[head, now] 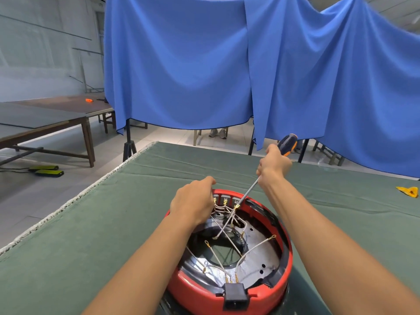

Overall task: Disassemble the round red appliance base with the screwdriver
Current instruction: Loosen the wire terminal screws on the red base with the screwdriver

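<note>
Right hand [273,165] fisted round the screwdriver [268,170], tip angled down onto a terminal at the far rim. Left hand [193,201] curled over the red base [195,292] rim just beside it, steadying.

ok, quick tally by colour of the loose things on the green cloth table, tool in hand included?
Red: 1, appliance base
Yellow: 1, crumpled scrap
Black and orange: 1, screwdriver, held in the right hand
Total: 3

- Looks like a workshop or recording room
- Green-covered bench [159,189], blue sheets [204,64] hung on stands
- Long wooden tables [45,114], bare tiled floor [68,178], pale walls [45,53]
</note>
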### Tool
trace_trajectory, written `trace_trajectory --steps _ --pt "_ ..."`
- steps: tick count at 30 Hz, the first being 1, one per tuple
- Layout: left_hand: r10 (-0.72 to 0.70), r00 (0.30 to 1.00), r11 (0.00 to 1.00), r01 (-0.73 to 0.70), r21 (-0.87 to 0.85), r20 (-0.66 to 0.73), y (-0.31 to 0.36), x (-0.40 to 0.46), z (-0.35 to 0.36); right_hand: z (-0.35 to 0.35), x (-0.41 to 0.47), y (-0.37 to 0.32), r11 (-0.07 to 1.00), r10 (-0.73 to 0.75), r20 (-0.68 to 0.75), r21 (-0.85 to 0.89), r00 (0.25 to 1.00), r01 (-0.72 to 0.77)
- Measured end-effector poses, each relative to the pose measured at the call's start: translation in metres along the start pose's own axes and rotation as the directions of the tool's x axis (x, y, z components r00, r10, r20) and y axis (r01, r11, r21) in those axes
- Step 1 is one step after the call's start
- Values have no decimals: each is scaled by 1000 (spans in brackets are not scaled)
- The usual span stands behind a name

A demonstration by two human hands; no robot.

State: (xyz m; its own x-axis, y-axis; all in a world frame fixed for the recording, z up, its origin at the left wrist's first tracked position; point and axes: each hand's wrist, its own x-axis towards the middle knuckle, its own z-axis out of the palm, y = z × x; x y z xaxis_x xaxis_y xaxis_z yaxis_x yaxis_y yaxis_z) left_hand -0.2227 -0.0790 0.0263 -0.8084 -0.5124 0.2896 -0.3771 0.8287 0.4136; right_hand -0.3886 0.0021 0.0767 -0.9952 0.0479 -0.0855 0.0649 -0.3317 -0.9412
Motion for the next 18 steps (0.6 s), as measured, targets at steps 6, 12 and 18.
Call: trace_trajectory --steps 6,12,18 --pt "24 1000 999 -24 21 0 1 1 0 -11 -1 -40 988 -88 3 127 996 87" --pt "83 995 995 -80 51 -50 6 -4 -3 -13 -22 -71 929 -216 -30 302 976 215" --pt "-27 1000 985 27 173 -5 16 -4 -7 -6 -51 -70 880 -407 49 288 912 377"
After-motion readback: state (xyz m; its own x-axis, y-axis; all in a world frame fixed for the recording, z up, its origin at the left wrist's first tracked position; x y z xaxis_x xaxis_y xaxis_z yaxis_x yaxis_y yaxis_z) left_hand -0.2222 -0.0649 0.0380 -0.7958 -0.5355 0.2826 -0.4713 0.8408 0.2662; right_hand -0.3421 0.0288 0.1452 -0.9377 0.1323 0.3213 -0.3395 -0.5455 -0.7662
